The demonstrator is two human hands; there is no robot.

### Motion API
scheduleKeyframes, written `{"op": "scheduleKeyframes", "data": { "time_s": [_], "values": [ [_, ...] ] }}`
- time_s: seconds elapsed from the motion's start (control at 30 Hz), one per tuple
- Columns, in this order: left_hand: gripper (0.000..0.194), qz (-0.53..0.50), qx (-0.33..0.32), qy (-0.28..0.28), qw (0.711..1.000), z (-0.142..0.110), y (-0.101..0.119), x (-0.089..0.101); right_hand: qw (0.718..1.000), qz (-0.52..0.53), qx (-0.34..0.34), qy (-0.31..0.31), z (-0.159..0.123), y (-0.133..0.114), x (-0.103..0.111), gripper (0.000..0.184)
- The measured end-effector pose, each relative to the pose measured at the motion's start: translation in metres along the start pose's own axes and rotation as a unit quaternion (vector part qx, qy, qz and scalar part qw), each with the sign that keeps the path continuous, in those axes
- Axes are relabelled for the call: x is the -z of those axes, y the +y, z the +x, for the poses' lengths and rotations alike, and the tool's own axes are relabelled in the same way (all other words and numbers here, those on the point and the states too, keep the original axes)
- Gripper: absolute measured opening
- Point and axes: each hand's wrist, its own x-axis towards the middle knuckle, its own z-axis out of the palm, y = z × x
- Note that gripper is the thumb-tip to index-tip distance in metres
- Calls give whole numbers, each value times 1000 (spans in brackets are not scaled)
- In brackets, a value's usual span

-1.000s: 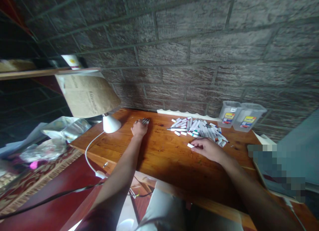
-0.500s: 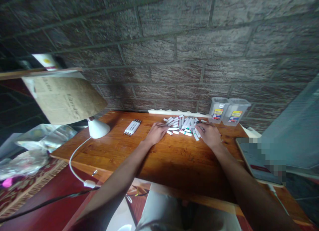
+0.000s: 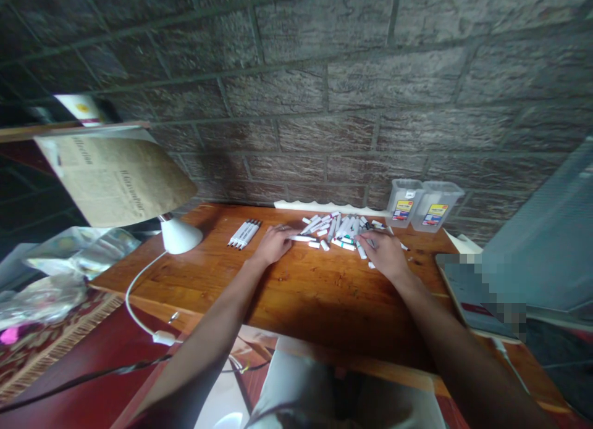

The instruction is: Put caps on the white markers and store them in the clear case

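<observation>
A loose heap of white markers [image 3: 346, 226], some with coloured or dark ends, lies near the back of the wooden desk. My left hand [image 3: 274, 244] is left of the heap, its fingers closed on one white marker [image 3: 303, 238] that points right. At the heap's right side is my right hand [image 3: 383, 250], with its fingers curled over the markers; what they pinch, if anything, is hidden. Left of my left hand, several markers with black ends form a neat row [image 3: 244, 234].
Two clear plastic containers [image 3: 435, 208] with labels stand at the back right. A lamp [image 3: 181, 234] with a paper shade is on the left. A tablet-like device [image 3: 467, 293], partly pixelated, lies at the right edge. The brick wall [image 3: 301, 133] rises behind the desk.
My left hand has moved left, away from the heap, bringing a white marker out with it. My right hand stays by the heap, and some markers there have shifted.
</observation>
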Motion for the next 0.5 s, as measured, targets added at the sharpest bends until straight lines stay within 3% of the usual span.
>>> {"op": "scheduleKeyframes", "data": {
  "time_s": [0.13,0.3,0.43,0.5],
  "values": [
    [41,23,29,2,999,0,1,3,1000,10,8,1,-1,-1,-2,30],
    [33,43,143,43,988,-1,3,6,1000,16,0,-21,1,-4,3,34],
    [32,26,203,48,978,-3,5,3,980,122,14,-154,-1,-2,27,35],
    [37,18,215,32,976,-4,7,3,938,208,-19,-276,-6,0,44,31]
  ]
}}
